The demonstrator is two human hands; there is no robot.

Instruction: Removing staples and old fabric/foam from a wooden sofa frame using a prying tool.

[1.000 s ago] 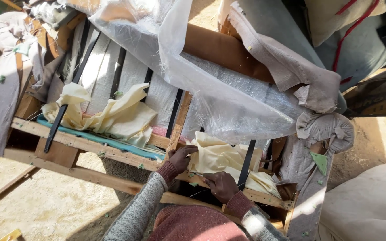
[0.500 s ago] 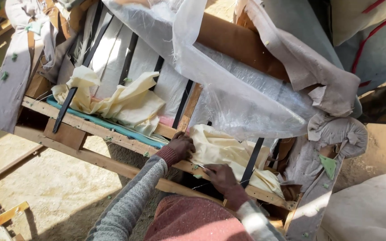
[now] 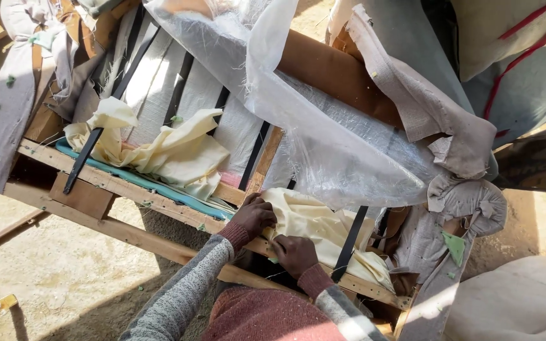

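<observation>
Both hands press on a rumpled pale yellow cloth (image 3: 323,230) lying over the lower rail of a bare wooden sofa frame (image 3: 127,189). The left hand (image 3: 255,216) has its fingers curled shut, pinching the cloth's edge. The right hand (image 3: 294,254) lies knuckles-up on it (whether it grips, I cannot tell), beneath a clear plastic sheet (image 3: 323,139).

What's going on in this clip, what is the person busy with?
A person leans over a stripped wooden furniture frame lying outdoors on sandy ground. Both hands press pale yellow cloth against a wooden rail: the left hand grips its edge, and the right hand rests on it just beside. Black webbing straps cross the frame, and clear plastic sheeting hangs over its upper part.
</observation>
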